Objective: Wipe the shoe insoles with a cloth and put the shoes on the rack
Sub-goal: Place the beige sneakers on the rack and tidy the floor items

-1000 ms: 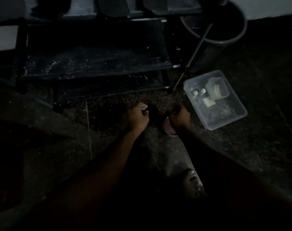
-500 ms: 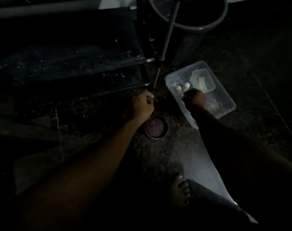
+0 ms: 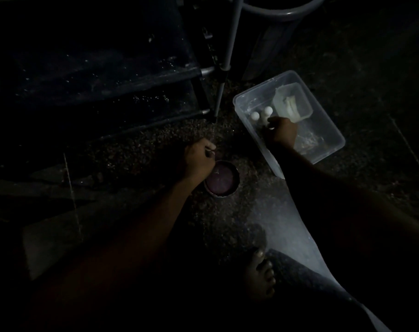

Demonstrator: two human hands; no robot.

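Barely resolves the rack (image 3: 108, 75) at upper left: black, grit-speckled shelves, top cropped. Pinches an unidentifiable pale item (image 3: 209, 152) in the curled left hand (image 3: 199, 159) beside a round tin (image 3: 224, 182). Shows the right hand (image 3: 281, 133) inside a clear container (image 3: 258, 97), grip impossible to tell.

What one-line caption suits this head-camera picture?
Dim floor scene: right hand reaches into a clear tub, left hand fisted beside a small round tin.
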